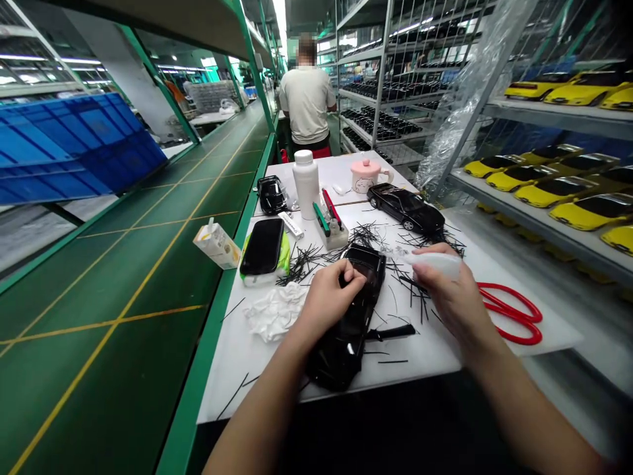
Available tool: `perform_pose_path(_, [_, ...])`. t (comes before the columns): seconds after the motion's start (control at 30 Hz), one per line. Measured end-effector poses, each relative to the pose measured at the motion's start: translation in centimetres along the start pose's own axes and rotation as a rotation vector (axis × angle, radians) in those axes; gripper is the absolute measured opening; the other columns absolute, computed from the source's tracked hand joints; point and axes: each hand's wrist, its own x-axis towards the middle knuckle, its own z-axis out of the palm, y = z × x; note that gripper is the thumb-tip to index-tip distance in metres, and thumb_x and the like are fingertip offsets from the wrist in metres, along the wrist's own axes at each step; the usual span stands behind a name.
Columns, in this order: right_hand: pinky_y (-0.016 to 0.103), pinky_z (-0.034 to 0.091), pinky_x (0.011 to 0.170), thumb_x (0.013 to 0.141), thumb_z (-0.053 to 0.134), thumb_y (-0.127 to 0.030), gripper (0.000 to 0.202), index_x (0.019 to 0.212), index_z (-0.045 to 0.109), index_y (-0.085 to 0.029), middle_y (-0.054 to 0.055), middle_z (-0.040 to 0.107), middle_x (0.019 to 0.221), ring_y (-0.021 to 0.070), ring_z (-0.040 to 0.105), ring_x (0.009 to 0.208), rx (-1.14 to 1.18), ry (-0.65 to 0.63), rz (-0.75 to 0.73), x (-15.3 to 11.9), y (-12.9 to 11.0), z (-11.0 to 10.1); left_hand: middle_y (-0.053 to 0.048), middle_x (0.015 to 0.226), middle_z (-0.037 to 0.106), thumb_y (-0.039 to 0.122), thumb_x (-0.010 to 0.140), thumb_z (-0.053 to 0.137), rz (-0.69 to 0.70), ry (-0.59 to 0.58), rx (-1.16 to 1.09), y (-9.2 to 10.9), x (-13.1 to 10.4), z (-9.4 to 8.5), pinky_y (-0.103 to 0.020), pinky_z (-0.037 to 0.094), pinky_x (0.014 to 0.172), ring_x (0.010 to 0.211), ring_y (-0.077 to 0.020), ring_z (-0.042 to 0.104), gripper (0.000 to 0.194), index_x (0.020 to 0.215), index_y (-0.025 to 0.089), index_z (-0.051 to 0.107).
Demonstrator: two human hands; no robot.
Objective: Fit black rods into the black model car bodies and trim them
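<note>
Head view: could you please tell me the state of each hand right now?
Left hand: fingers curled at the black model car; whether they grip anything cannot be told.
Right hand: closed on a white object.

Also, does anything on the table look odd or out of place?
Loose black strips lie scattered in tangles across the table, and a crumpled tissue lies beside the nearest toy car. The drink carton looks tilted by the belt, though lens distortion may exaggerate that. I see no spill.
</note>
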Motion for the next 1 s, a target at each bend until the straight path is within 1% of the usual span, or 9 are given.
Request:
perform_pose_path(0.03, [0.022,0.037,0.052,0.079,0.076,-0.039,0.024,0.086,0.059,-0.025,-0.005,0.050,0.067,0.0108,0.046,0.058,0.027,0.001,0.014,-0.4,0.4,0.6,0.001,0.079,0.069,0.025,0.081,0.058,0.001,-0.009,-0.013,-0.1,0.0,0.0,-0.027,0.043,0.075,0.082,-0.0184,0.066,0.030,0.066,0.022,0.032])
perform_pose_path(0.1, [0.021,0.029,0.046,0.083,0.070,-0.041,0.024,0.077,0.056,-0.023,-0.007,0.040,0.060,0.0087,0.036,0.050,0.033,-0.039,0.051,-0.8,1.2,1.3,0.001,0.079,0.069,0.025,0.082,0.058,0.000,-0.020,-0.029,-0.1,0.0,-0.1,-0.027,0.043,0.074,0.082,-0.0179,0.065,0.030,0.066,0.022,0.033])
perform_pose_path(0.17, [0.021,0.024,0.043,0.085,0.066,-0.044,0.028,0.072,0.057,-0.021,-0.006,0.040,0.057,0.0076,0.033,0.046,-0.012,-0.091,0.090,-1.0,1.6,1.7,0.001,0.079,0.068,0.025,0.082,0.058,-0.004,-0.025,-0.033,-0.1,0.0,-0.1,-0.027,0.044,0.073,0.080,-0.0179,0.064,0.029,0.066,0.022,0.033])
perform_pose_path(0.23, [0.022,0.024,0.042,0.086,0.065,-0.045,0.030,0.071,0.060,-0.019,-0.005,0.044,0.054,0.0077,0.036,0.044,-0.069,-0.142,0.128,-1.0,1.7,2.0,0.001,0.078,0.068,0.024,0.081,0.058,-0.007,-0.030,-0.033,0.0,0.0,-0.2,-0.027,0.044,0.072,0.079,-0.0179,0.063,0.030,0.066,0.022,0.033])
perform_pose_path(0.4, [0.022,0.025,0.042,0.087,0.063,-0.050,0.034,0.076,0.062,-0.019,-0.006,0.045,0.046,0.0088,0.037,0.041,-0.174,-0.227,0.180,-0.9,1.6,2.5,0.001,0.075,0.065,0.023,0.082,0.057,0.001,-0.040,-0.023,0.4,-0.1,-0.2,-0.026,0.042,0.070,0.075,-0.0172,0.059,0.029,0.066,0.022,0.033])
perform_pose_path(0.77, [0.023,0.023,0.041,0.085,0.061,-0.061,0.042,0.076,0.057,-0.020,-0.007,0.041,0.045,0.0089,0.034,0.040,-0.207,-0.264,0.203,-1.0,1.4,2.7,0.002,0.070,0.059,0.023,0.083,0.056,0.015,-0.033,0.033,0.6,-0.1,-0.3,-0.026,0.040,0.069,0.073,-0.0165,0.055,0.029,0.064,0.022,0.033])
perform_pose_path(1.0, [0.023,0.024,0.042,0.085,0.061,-0.061,0.042,0.076,0.057,-0.020,-0.007,0.043,0.046,0.0089,0.036,0.042,-0.210,-0.256,0.203,-1.2,1.2,2.9,0.002,0.069,0.056,0.024,0.083,0.055,0.015,-0.041,0.047,0.7,-0.2,-0.3,-0.026,0.039,0.068,0.072,-0.0164,0.053,0.030,0.064,0.022,0.032])
